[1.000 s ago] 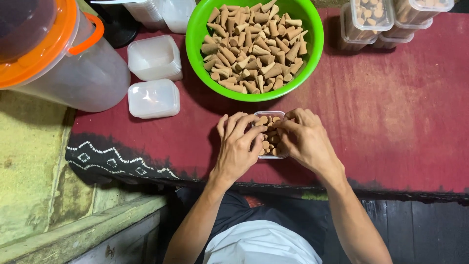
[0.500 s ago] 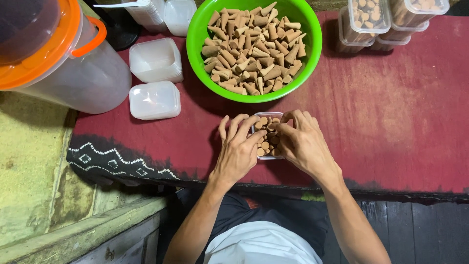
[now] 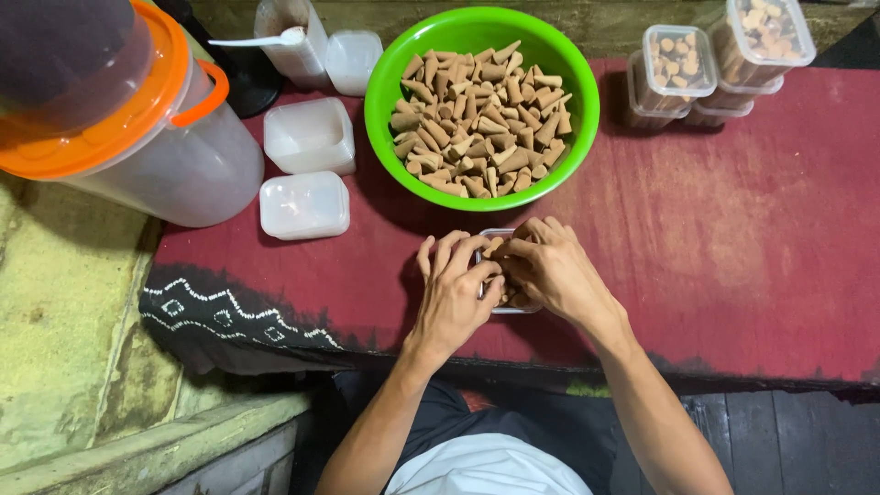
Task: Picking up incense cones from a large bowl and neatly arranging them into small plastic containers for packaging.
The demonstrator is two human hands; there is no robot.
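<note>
So from my head view, closest in is my own lap, dark shorts and a white shirt, then both forearms coming up onto the red cloth [image 3: 733, 238] with the white zigzag trim along its near left edge. My left hand [image 3: 454, 293] is cupped against the left side of a small clear plastic tub [image 3: 502, 307], fingers curled in around its wall and rim, so it's basically gripping the tub. My right hand [image 3: 550, 266] lies over the top of the same tub, fingers bent and bunched down among the little tan cones [image 3: 490, 249] packed inside; I honestly can't tell if it's pinching one or just pressing on them, since the fingers hide most of what's in there. The tub sits on the cloth right in front of me, just this side of the big green bowl [image 3: 380, 110], which is heaped with the same tan cones [image 3: 481, 124]. Off to the left of my hands there's a closed clear tub [image 3: 304, 205], and behind it a stack of empty clear tubs [image 3: 310, 136]. Further left is a big frosted plastic jar with an orange lid ring [image 3: 137, 119]. At the far right of the cloth are stacked clear tubs already filled with cones [image 3: 678, 64]. At the far left back, another container with a white spoon [image 3: 266, 39] resting across it.
</note>
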